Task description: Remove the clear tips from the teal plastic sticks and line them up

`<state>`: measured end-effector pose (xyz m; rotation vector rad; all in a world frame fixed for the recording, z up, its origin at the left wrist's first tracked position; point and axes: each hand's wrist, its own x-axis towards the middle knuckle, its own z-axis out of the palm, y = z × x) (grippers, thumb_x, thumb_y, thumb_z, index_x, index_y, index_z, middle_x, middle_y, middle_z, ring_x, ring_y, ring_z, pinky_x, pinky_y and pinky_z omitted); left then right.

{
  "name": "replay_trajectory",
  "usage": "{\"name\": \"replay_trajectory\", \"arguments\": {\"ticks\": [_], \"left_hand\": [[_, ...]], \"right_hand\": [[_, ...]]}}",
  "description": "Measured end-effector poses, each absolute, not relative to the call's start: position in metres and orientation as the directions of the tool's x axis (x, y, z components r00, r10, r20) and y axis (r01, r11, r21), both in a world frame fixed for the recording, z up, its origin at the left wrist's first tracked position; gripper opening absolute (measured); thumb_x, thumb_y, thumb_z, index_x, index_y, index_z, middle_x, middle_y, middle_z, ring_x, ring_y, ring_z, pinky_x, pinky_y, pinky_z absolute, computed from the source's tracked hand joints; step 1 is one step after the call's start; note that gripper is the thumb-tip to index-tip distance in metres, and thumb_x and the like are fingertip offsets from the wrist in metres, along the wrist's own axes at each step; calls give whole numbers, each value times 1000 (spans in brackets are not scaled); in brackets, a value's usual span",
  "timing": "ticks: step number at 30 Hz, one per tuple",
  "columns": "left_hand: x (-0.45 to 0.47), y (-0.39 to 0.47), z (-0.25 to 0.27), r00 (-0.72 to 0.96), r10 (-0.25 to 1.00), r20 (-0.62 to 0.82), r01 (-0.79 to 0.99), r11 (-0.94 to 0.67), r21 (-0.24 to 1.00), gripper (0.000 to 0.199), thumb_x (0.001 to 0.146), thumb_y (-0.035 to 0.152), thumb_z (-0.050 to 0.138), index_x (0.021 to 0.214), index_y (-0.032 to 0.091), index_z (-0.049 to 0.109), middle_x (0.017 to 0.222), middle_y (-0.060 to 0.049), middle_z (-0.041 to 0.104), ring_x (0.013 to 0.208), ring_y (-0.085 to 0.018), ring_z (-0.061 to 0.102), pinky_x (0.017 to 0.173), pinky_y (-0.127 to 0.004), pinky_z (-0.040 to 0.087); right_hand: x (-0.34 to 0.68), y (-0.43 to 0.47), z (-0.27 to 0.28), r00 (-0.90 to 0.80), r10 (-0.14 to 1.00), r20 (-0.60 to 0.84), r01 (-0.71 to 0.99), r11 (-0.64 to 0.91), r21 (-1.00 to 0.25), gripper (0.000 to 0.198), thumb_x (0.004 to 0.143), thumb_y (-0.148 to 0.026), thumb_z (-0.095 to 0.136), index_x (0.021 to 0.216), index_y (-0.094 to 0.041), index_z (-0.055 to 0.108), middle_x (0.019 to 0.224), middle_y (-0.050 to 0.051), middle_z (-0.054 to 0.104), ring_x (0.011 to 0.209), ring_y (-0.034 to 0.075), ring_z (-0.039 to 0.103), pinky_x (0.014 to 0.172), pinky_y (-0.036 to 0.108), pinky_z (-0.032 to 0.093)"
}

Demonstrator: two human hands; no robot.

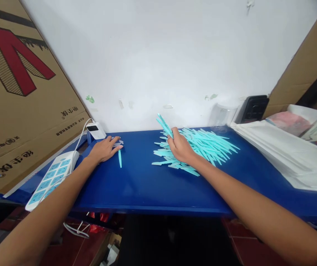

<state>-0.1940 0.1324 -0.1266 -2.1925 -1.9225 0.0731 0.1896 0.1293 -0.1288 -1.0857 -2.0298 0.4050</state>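
Observation:
My right hand (181, 146) is closed around a small bunch of turquoise eyebrow razors (164, 123), held upright and tilted left. Beneath and behind it spreads a big loose pile of the same razors (208, 144) on the blue table (147, 188). On the left, my left hand (107, 148) rests low over the tabletop, thumb and fingers apart. Small clear pieces (121, 142) lie at its fingertips, partly covered by the fingers. A single turquoise razor (120, 159) lies just below the thumb, pointing toward the table's front edge.
A white power strip (54, 179) and a small white device with a dark screen (95, 130) sit left, joined by a cable. White bags (280, 155) are stacked right, near a clear cup (222, 116) and a black object (254, 108). Cardboard (30, 99) stands at the left.

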Motion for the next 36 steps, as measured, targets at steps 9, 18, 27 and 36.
{"name": "replay_trajectory", "arguments": {"ticks": [9, 18, 27, 36], "left_hand": [[-196, 157, -127, 219, 976, 6, 955, -213, -208, 64, 105, 61, 17, 142, 24, 54, 122, -14, 63, 104, -31, 68, 91, -40, 51], [-198, 156, -133, 140, 989, 57, 969, -125, -211, 57, 107, 51, 18, 136, 17, 54, 124, -19, 68, 109, -33, 68, 94, -43, 50], [-192, 159, -137, 91, 994, 54, 990, -84, -118, 51, 106, 49, 31, 130, 15, 58, 133, -21, 66, 118, -34, 67, 102, -43, 48], [-189, 166, -140, -72, 983, 171, 935, 7, 354, 19, 94, 34, 58, 82, 19, 59, 84, -14, 72, 95, -34, 70, 88, -39, 50]], "right_hand": [[197, 125, -121, -307, 812, 496, 532, 579, -618, 5, 103, -30, 33, 102, -25, 34, 63, -6, 44, 53, 20, 44, 54, 31, 25], [201, 126, -116, -290, 803, 521, 521, 589, -617, 6, 103, -31, 34, 102, -25, 33, 64, -6, 43, 55, 19, 44, 56, 31, 25], [202, 129, -119, -289, 798, 529, 509, 596, -621, 9, 103, -30, 36, 97, -26, 30, 64, -6, 42, 54, 20, 44, 55, 31, 24], [205, 140, -125, -271, 821, 503, 521, 565, -640, 12, 103, -32, 37, 95, -26, 29, 65, -5, 41, 56, 21, 41, 57, 33, 22]]}}
